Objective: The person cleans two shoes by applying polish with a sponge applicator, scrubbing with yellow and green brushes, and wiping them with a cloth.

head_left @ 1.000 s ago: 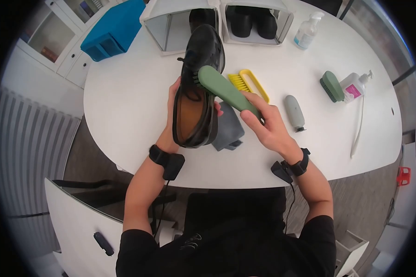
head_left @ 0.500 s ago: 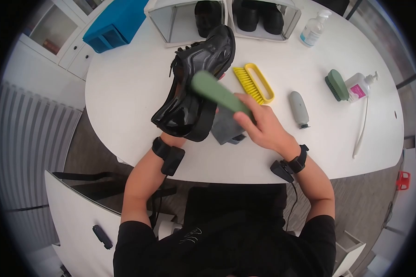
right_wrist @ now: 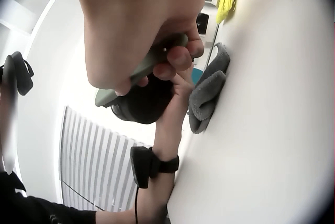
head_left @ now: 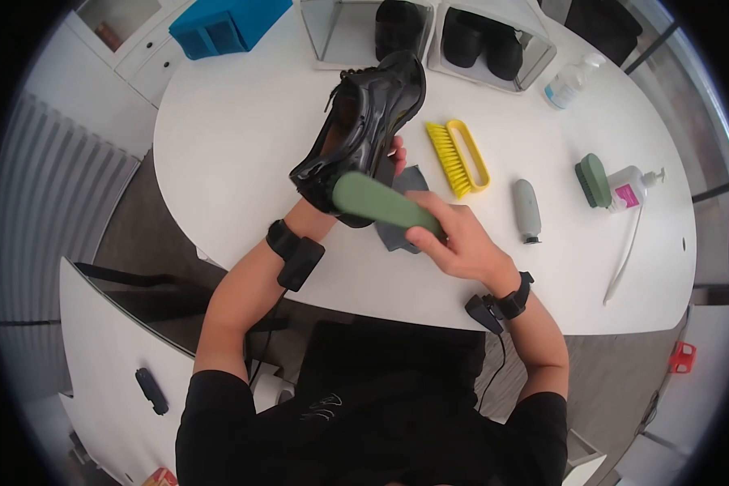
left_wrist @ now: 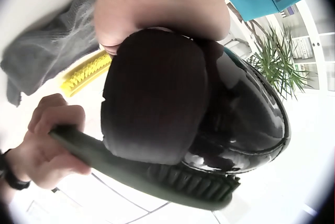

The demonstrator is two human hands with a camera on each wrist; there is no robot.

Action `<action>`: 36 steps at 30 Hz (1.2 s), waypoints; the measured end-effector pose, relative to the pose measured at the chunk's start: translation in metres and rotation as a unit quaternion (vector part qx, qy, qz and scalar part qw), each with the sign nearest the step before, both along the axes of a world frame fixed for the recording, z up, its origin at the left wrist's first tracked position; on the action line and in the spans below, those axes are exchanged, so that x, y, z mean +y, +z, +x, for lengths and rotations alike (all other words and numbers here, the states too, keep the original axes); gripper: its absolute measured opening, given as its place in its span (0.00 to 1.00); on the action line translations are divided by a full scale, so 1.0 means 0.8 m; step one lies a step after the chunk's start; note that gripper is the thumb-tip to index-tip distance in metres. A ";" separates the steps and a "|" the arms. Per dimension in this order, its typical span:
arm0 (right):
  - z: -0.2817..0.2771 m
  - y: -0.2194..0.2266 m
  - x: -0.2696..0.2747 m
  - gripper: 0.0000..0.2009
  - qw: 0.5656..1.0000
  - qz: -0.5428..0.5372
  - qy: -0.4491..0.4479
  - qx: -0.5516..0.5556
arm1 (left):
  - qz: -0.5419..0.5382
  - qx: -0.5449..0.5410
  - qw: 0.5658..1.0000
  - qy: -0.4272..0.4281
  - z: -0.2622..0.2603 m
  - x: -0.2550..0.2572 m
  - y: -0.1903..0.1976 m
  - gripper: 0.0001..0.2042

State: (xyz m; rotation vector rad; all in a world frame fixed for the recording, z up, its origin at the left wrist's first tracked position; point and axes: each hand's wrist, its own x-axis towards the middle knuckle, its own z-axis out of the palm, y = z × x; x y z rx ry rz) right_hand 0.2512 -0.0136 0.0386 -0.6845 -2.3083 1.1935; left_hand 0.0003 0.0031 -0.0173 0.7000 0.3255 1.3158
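Observation:
My left hand (head_left: 398, 155) holds a glossy black lace-up shoe (head_left: 374, 113) from beneath, tilted above the table, fingertips showing at its right side; most of that hand is hidden by the shoe. Fingers and thumb of my right hand (head_left: 463, 240) grip the handle of a green brush (head_left: 373, 199). The brush head overlaps the shoe's heel end in the head view. In the left wrist view, dark bristles (left_wrist: 199, 182) lie right at the lower edge of the shoe's heel part. A grey cloth (right_wrist: 208, 96) lies on the table under the hands.
Right of the hands lie a yellow brush (head_left: 459, 158), a grey tube (head_left: 526, 209), a second green brush (head_left: 594, 180), a pump bottle (head_left: 626, 190) and a white stick (head_left: 625, 263). Behind are a spray bottle (head_left: 571, 83), two boxes (head_left: 535, 74) with black shoes and a blue container (head_left: 233, 28).
The shoe has been turned so its side and heel face up, the opening now facing left. The green brush has moved from near the laces down to the heel end. The head view has shifted.

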 end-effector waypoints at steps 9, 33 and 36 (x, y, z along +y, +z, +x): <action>-0.012 0.001 0.003 0.17 0.970 0.243 -0.027 0.009 | -0.091 -0.176 0.976 -0.085 -0.003 -0.013 0.021 0.27; 0.000 0.001 0.004 0.16 0.989 0.054 -0.125 0.056 | -0.192 -0.047 0.975 0.102 -0.010 0.015 0.028 0.36; -0.001 0.005 0.004 0.15 0.986 0.083 -0.139 0.039 | -0.165 -0.041 0.976 0.137 -0.006 0.014 0.030 0.35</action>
